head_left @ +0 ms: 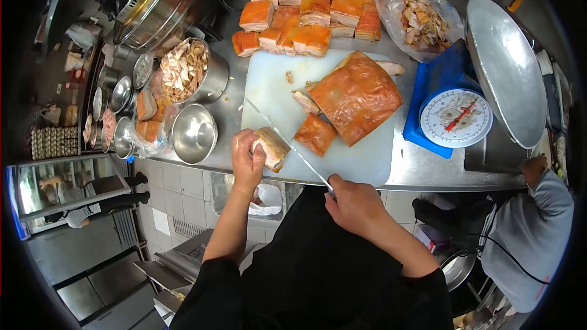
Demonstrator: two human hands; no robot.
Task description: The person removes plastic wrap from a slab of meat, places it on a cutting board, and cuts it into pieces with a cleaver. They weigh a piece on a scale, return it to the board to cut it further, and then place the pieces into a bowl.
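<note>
My left hand [248, 157] grips a block of roast pork [271, 148] over the front left of the white cutting board [367, 162]. In my right hand [354, 203] is the handle of a long knife [309, 167], its blade slanting up and left beside the block. Right of the blade lies a small square of crackling-topped pork [315, 135]. Behind that rests a large slab of roast pork [358, 96] with glossy orange-brown skin. A few pale scraps [305, 102] sit at the slab's left edge.
Cut pork blocks [315, 9] stand in rows behind the board. A bag of chopped meat [423, 21] and a blue dial scale [455, 117] are to the right. Leftward stand a pot of sliced meat [211, 70] and a steel bowl [194, 134]. Another person [529, 238] is at far right.
</note>
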